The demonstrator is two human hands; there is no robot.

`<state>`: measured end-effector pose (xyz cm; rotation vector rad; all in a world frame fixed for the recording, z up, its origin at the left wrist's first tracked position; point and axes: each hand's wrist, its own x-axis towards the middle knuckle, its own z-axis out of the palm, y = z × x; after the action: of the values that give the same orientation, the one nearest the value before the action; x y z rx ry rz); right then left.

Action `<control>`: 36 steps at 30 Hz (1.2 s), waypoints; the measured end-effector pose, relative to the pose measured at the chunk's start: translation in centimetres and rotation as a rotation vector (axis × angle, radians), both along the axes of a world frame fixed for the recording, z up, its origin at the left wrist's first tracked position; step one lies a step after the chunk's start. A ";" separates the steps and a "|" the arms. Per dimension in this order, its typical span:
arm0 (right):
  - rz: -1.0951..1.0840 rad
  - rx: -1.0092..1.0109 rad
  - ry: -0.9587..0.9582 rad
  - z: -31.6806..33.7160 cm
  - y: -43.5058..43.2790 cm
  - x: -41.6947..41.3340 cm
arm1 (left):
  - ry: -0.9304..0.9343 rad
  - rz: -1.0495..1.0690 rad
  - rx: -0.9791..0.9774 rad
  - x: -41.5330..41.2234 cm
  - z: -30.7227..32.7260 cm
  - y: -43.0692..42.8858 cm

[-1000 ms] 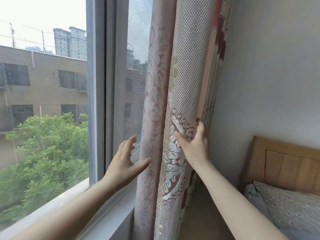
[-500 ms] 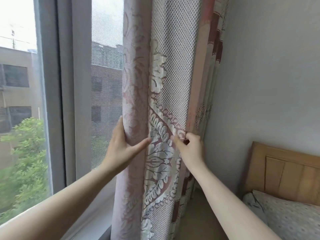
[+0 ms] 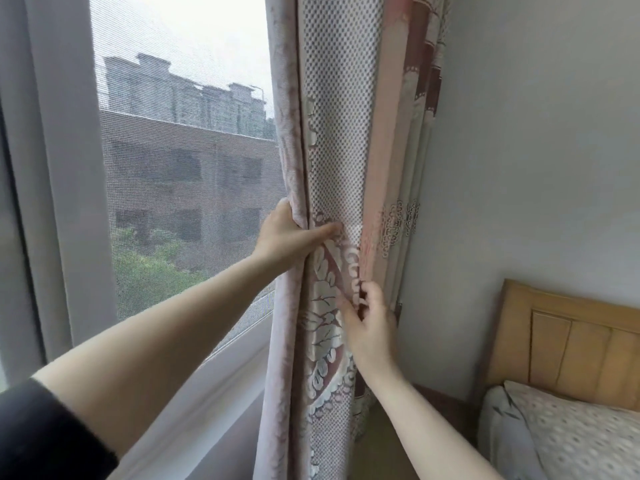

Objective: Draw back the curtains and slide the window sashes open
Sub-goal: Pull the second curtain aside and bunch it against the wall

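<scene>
A pink patterned curtain [image 3: 341, 140] hangs bunched into a narrow column against the right wall. My left hand [image 3: 285, 233] grips its left edge at mid height, fingers wrapped behind the fabric and thumb across the front. My right hand [image 3: 369, 320] is lower and to the right, pinching a fold of the same curtain. Left of the curtain the window [image 3: 187, 174] shows an insect screen with buildings and trees behind it. A grey vertical sash frame [image 3: 59, 188] stands at the far left.
A white sill [image 3: 211, 386] runs below the window. A wooden headboard [image 3: 568, 344] and a dotted pillow [image 3: 575, 434] of a bed sit at the lower right, close to the curtain. The grey wall [image 3: 540, 150] fills the right side.
The view has swung right. My left hand went from free and open to gripping the curtain's left edge, and the curtain is gathered tighter toward the wall. My right hand slid lower on the fabric.
</scene>
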<state>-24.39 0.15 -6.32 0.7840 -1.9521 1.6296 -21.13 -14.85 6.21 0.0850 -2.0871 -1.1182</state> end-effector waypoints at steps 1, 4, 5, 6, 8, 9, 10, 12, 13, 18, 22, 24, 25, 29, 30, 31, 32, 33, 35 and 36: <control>0.047 -0.033 -0.033 -0.5 -0.2 0.1 | -0.010 0.018 -0.034 -0.7 0.1 -0.3; 0.152 -0.010 -0.142 -1.5 -1.1 0.5 | -0.010 -0.002 -0.071 -1.6 0.4 -0.4; 0.157 0.038 -0.162 -1.6 -1.7 0.7 | -0.020 -0.039 -0.065 -2.0 0.5 -0.5; 0.139 0.096 -0.164 -1.6 -2.4 0.7 | -0.037 -0.077 -0.064 -2.3 0.7 -0.5; 0.044 0.187 -0.177 -1.4 -3.7 0.6 | -0.064 -0.150 -0.067 -2.8 1.0 -0.3; -0.018 0.203 -0.196 -1.2 -4.6 0.3 | -0.077 -0.187 -0.076 -3.3 1.1 -0.3; -0.077 0.197 -0.218 -0.9 -5.4 0.0 | -0.092 -0.216 -0.092 -3.5 1.2 -0.3; -0.177 0.139 -0.236 -0.7 -7.0 -1.3 | -0.104 -0.279 -0.103 -4.3 1.2 -0.7; -0.220 0.111 -0.238 -0.8 -7.6 -2.0 | -0.101 -0.307 -0.093 -4.8 1.1 -1.1; -0.317 0.093 -0.238 -1.7 -9.3 -4.9 | -0.051 -0.322 -0.126 -7.3 0.2 -4.0; -0.343 0.138 -0.239 -1.9 -10.2 -6.7 | 0.075 -0.211 -0.321 -9.4 -0.3 -5.7; -0.327 0.165 -0.242 -1.9 -10.7 -7.8 | 0.128 -0.228 -0.278 -10.5 -0.4 -5.9; -0.317 0.176 -0.236 -2.0 -10.9 -8.3 | 0.135 -0.261 -0.215 -10.9 -0.4 -5.9; -0.299 0.200 -0.175 -2.3 -10.7 -10.1 | 0.109 -0.292 -0.142 -12.5 -0.1 -5.5; -0.305 0.193 -0.168 -2.3 -10.6 -10.6 | 0.114 -0.281 -0.159 -13.1 0.0 -5.4; -0.305 0.187 -0.165 -2.4 -10.4 -11.4 | 0.118 -0.278 -0.165 -13.7 0.1 -5.2; -0.301 0.184 -0.161 -2.4 -10.2 -12.3 | 0.119 -0.277 -0.166 -14.6 0.1 -4.9; -0.297 0.181 -0.164 -2.4 -10.0 -13.0 | 0.119 -0.276 -0.173 -15.2 0.2 -4.8; -0.272 0.171 -0.167 -2.2 -9.5 -14.5 | 0.117 -0.258 -0.194 -16.7 0.4 -4.3; -0.259 0.174 -0.156 -2.1 -9.1 -15.6 | 0.119 -0.246 -0.203 -17.7 0.5 -4.0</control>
<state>-39.96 -8.92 -8.42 0.4524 -2.2236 1.4179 -38.88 -18.84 6.70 -0.3369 -2.1309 -1.0175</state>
